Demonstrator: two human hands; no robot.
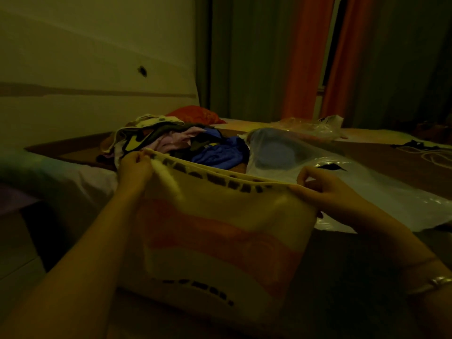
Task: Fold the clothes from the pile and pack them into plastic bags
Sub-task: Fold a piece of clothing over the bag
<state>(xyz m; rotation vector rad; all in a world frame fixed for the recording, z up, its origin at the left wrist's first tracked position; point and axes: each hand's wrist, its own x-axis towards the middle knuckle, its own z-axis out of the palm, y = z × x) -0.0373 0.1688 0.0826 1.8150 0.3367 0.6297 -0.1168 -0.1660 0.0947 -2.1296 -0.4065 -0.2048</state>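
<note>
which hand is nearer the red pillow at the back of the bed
Left. The left hand pinches the cream garment almost straight below the red pillow; the right hand grips the other corner, further right.

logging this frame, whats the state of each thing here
left hand: pinching the cloth's top edge
right hand: pinching the same edge
cream cloth: held up, spread between both
clothes pile: unfolded heap
clear plastic bag: lying flat, something blue inside
orange curtain: hanging
</note>
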